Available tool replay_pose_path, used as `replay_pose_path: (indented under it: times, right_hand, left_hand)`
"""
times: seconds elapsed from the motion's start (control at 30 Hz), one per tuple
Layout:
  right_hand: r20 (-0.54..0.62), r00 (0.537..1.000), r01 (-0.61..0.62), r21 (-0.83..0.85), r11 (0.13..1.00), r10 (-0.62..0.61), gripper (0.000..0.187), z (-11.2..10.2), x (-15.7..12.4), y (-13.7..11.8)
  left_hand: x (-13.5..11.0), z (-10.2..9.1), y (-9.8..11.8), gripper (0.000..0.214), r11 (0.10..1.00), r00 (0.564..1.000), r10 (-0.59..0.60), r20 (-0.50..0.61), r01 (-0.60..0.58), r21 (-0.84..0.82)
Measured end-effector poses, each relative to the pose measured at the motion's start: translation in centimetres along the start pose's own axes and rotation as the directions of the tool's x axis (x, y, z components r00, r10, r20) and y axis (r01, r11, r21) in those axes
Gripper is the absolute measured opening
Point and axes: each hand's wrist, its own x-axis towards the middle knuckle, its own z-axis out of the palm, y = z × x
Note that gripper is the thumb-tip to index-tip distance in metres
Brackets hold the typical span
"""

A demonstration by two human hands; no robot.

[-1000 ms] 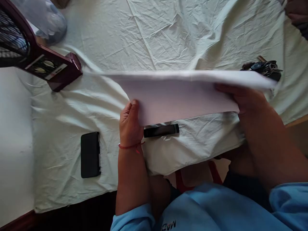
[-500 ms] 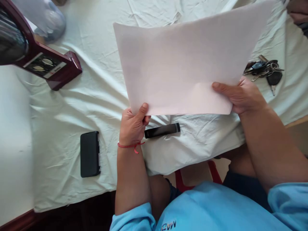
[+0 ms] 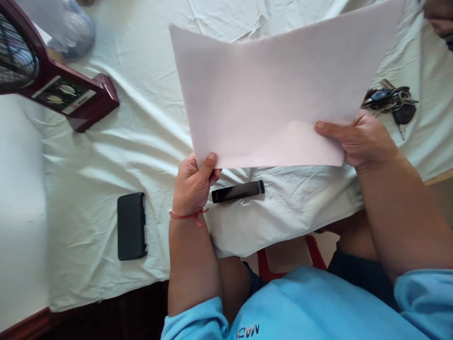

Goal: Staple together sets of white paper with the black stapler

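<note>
I hold a blank white sheet of paper [image 3: 269, 94] up above the table, its face turned toward me. My left hand [image 3: 194, 184] pinches the sheet's near left corner, thumb on top. My right hand [image 3: 361, 139] grips the near right corner, thumb lying across the paper. A red thread bracelet sits on my left wrist. Just beneath the sheet's near edge, a slim black stick-shaped object [image 3: 238, 191] lies on the white cloth [image 3: 106, 156] covering the table.
A black phone [image 3: 131, 225] lies on the cloth to the left. A bunch of keys [image 3: 392, 101] rests at the right. A dark red racket-like device [image 3: 53, 85] lies at the far left, with a plastic bag [image 3: 67, 23] behind it. A red chair [image 3: 286, 262] shows below.
The sheet was nearly edge-on and flat a second ago; both hands have tilted it up so its face shows. It has barely shifted in the last half second.
</note>
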Motion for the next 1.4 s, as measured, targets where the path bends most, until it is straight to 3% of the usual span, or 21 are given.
replay_pose_path:
  times: [0.23, 0.37, 0.47, 0.57, 0.63, 0.7, 0.93, 1.4]
  right_hand:
    - [-0.091, 0.987, -0.142, -0.109, 0.984, 0.132, 0.050, -1.6, 0.3, 0.0]
    - [-0.175, 0.973, -0.166, -0.074, 0.983, 0.151, 0.043, -1.8, 0.1, -0.5]
    - [-0.234, 0.959, -0.178, -0.057, 0.982, 0.160, 0.040, -1.8, -0.1, -0.9]
    - [-0.250, 0.957, -0.165, -0.044, 0.985, 0.149, 0.039, -1.8, -0.1, -1.1]
    - [-0.244, 0.961, -0.148, -0.047, 0.988, 0.133, 0.041, -1.9, -0.1, -0.9]
    - [-0.241, 0.963, -0.138, -0.062, 0.988, 0.119, 0.042, -2.0, -0.1, -0.7]
    - [-0.218, 0.969, -0.141, -0.118, 0.983, 0.113, 0.043, -1.7, -0.4, 0.1]
    - [-0.163, 0.986, -0.054, -0.241, 0.969, 0.015, 0.052, -3.9, -1.0, -0.5]
  left_hand:
    - [0.7, -0.8, -0.7, 0.033, 0.952, 0.995, -0.093, 0.039, 0.077, 0.295]
    - [-0.3, -1.1, 0.6, 0.041, 0.847, 1.000, 0.016, -0.005, -0.011, 0.531]
    - [-2.0, -1.4, 2.7, 0.043, 0.702, 0.980, 0.094, 0.177, -0.191, 0.686]
    - [-3.4, -1.5, 4.2, 0.041, 0.614, 0.875, 0.006, 0.484, -0.385, 0.689]
    - [-3.5, -1.5, 4.4, 0.033, 0.569, 0.824, -0.086, 0.560, -0.421, 0.706]
    - [-3.1, -1.6, 4.1, 0.028, 0.538, 0.821, -0.120, 0.558, -0.419, 0.731]
    - [-1.9, -3.0, 3.3, 0.025, 0.584, 0.904, 0.023, 0.426, -0.358, 0.729]
    - [-1.5, -4.6, 3.2, 0.027, 0.637, 0.948, 0.029, 0.317, -0.262, 0.725]
